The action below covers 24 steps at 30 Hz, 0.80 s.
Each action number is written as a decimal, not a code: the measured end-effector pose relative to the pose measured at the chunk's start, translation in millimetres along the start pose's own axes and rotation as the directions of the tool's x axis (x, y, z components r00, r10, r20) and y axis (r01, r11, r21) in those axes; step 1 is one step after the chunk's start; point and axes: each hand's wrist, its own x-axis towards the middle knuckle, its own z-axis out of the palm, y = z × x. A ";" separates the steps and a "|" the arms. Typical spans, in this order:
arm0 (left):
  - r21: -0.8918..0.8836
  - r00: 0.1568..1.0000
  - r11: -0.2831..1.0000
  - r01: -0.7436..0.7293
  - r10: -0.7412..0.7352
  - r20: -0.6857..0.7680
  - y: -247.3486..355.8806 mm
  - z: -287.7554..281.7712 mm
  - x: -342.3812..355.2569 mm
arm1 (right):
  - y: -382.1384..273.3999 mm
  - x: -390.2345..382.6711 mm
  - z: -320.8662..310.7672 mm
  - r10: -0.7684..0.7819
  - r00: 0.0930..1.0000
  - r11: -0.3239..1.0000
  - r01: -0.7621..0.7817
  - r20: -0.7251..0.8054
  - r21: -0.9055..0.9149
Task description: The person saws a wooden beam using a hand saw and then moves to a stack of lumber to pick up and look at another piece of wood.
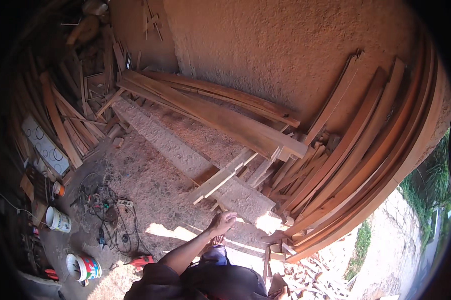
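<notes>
My left hand [223,221] reaches forward over the dusty floor, fingers curled, with nothing visible in them. It is just short of pale narrow strips [213,185] lying across a dusty long board [234,196]. Beyond them, planks [210,114] rest lengthwise along the wall on crosspieces. My right hand [280,292] shows only in part at the lower edge, beside my dark clothing and near scrap wood [313,280]; its fingers are unclear.
Long boards lean on the earthen wall [265,35] at right [365,140], and more wood is piled at left [60,120]. Buckets [58,220], tangled cables [120,225] and a red tool [139,262] lie at lower left. Sunlit ground and grass [358,250] show at right.
</notes>
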 end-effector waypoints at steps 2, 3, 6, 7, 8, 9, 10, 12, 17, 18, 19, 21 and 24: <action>-0.052 0.998 0.998 -0.043 0.040 -0.051 -2.8 -12.0 18.9 | -2.0 0.8 9.1 0.004 1.000 1.000 -0.004 -0.003 -0.006; -0.080 0.996 0.994 -0.068 0.062 -0.068 -8.3 -20.2 35.3 | -2.8 1.3 14.1 -0.001 1.000 1.000 0.001 -0.008 -0.009; -0.513 0.975 0.838 0.188 -0.221 -0.005 24.8 -23.6 82.8 | -5.1 3.6 24.4 -0.012 0.998 0.998 0.008 -0.060 -0.055; -0.575 0.962 0.788 0.220 -0.273 -0.007 37.3 -28.0 100.2 | -7.7 3.3 30.9 -0.013 0.997 0.998 0.007 -0.077 -0.069; -0.632 0.945 0.733 0.250 -0.328 -0.007 49.1 -32.8 119.3 | -8.9 3.9 37.1 -0.014 0.996 0.997 0.008 -0.089 -0.073; -0.676 0.940 0.690 0.259 -0.341 0.013 54.4 -33.3 141.7 | -10.3 3.4 42.2 -0.016 0.995 0.997 0.008 -0.097 -0.082; -0.718 0.935 0.645 0.262 -0.355 0.022 54.7 -36.2 164.8 | -11.4 2.8 49.4 -0.015 0.995 0.997 0.007 -0.098 -0.083; -0.776 0.925 0.570 0.269 -0.377 0.044 58.4 -36.8 208.3 | -14.0 4.3 63.4 -0.018 0.994 0.996 0.008 -0.110 -0.091; -0.823 0.896 0.470 0.317 -0.433 0.098 74.8 -19.7 288.1 | -24.6 10.7 87.6 -0.029 0.988 0.991 0.009 -0.153 -0.133; -0.822 0.886 0.462 0.333 -0.451 0.106 76.6 -18.3 297.0 | -25.5 11.7 91.5 -0.029 0.987 0.990 0.007 -0.157 -0.139; -0.821 0.878 0.454 0.345 -0.465 0.112 78.4 -16.0 307.7 | -26.9 13.0 95.4 -0.033 0.986 0.990 0.010 -0.162 -0.143; -0.818 0.866 0.440 0.369 -0.482 0.131 77.2 -14.6 319.7 | -28.3 14.7 101.5 -0.039 0.986 0.989 0.015 -0.164 -0.149; -0.815 0.874 0.446 0.371 -0.464 0.144 72.1 -19.4 334.0 | -31.9 21.8 115.1 -0.050 0.987 0.988 0.027 -0.150 -0.153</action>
